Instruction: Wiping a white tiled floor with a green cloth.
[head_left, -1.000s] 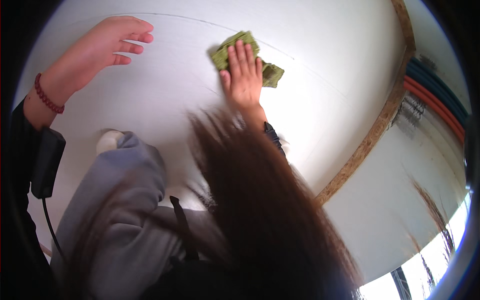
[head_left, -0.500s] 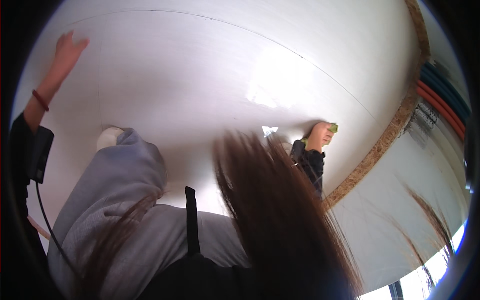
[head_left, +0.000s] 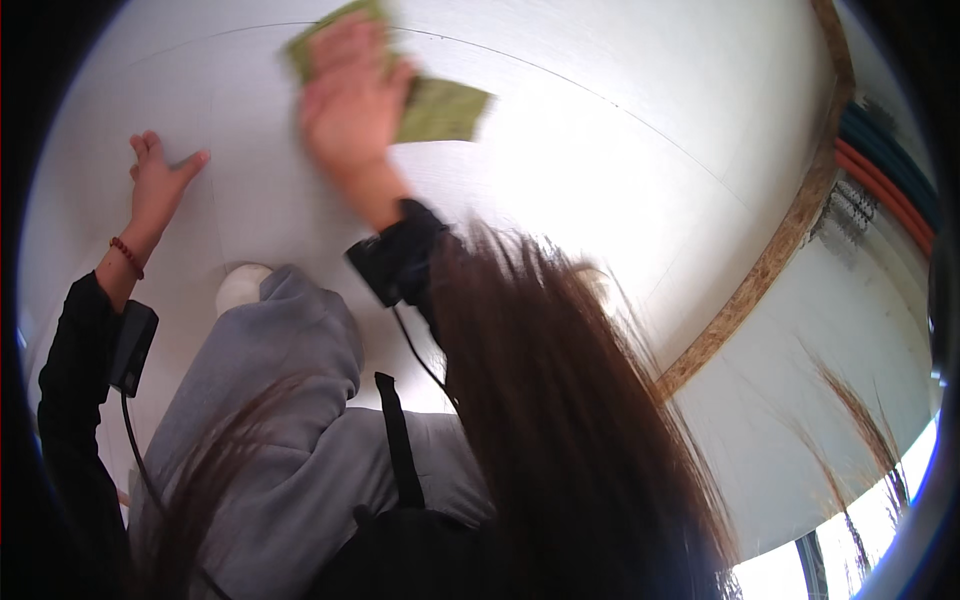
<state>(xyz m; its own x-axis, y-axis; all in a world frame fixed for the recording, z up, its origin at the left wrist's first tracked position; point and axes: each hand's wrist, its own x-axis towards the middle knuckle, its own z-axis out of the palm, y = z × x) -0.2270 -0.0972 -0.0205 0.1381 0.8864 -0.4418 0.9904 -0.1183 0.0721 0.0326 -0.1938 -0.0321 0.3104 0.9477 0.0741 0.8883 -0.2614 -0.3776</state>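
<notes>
A green cloth (head_left: 443, 110) lies against the pale, glossy floor (head_left: 560, 150), far and a little left of the middle. On top of it is my right hand (head_left: 350, 115), blurred by motion, with cloth showing beyond the fingers and out to the right of the thumb. To the left, my left hand (head_left: 160, 185) is open and holds nothing, its thumb spread from the fingers. Whether it touches the floor I cannot tell. A beaded bracelet (head_left: 127, 258) circles that wrist.
My grey-trousered legs (head_left: 270, 380) and a white shoe (head_left: 240, 287) are near. Long hair (head_left: 540, 400) covers much of the lower middle. Black boxes with cables sit on both forearms. At right runs a brown board edge (head_left: 745, 295), with orange and teal pipes (head_left: 890, 185) beyond.
My right hand has swept the green cloth from the right, beside the board edge, far to the left and away from me. My left hand has come slightly nearer and to the right.
</notes>
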